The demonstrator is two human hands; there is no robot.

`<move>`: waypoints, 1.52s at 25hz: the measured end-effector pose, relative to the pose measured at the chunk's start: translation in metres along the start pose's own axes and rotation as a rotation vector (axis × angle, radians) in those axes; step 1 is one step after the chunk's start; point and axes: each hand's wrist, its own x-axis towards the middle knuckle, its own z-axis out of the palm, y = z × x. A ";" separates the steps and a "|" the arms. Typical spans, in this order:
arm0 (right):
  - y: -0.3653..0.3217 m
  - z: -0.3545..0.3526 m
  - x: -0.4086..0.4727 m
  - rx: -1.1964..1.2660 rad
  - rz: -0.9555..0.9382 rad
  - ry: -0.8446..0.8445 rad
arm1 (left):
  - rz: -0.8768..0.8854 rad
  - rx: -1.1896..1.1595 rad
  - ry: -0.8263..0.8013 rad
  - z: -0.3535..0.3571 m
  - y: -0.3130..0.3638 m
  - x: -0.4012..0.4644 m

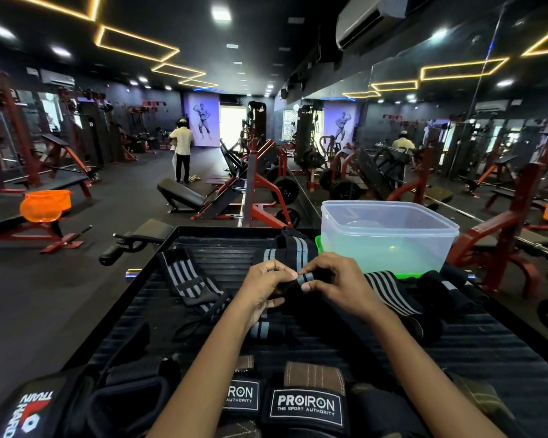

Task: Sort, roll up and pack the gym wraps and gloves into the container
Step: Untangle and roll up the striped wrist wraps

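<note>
2 hands, left hand [268, 281] and right hand [331, 279], pinch the striped wrap [307, 278] lying crosswise between them; the container [389, 238] sits just beyond, nearer the right

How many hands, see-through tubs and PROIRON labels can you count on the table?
Hands: 2, the left hand and the right hand, both pinching a striped wrap
Tub: 1
PROIRON labels: 2
Total: 5
</note>
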 end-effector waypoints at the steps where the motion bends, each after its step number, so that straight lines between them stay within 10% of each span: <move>1: 0.001 0.000 0.000 -0.030 -0.012 -0.001 | 0.008 0.008 -0.001 0.000 -0.001 0.000; 11: 0.009 0.002 0.002 -0.083 0.071 0.008 | 0.516 0.578 0.163 0.002 -0.010 0.005; 38: 0.006 -0.002 0.000 0.089 0.084 -0.006 | 0.373 0.543 0.110 -0.003 -0.010 0.008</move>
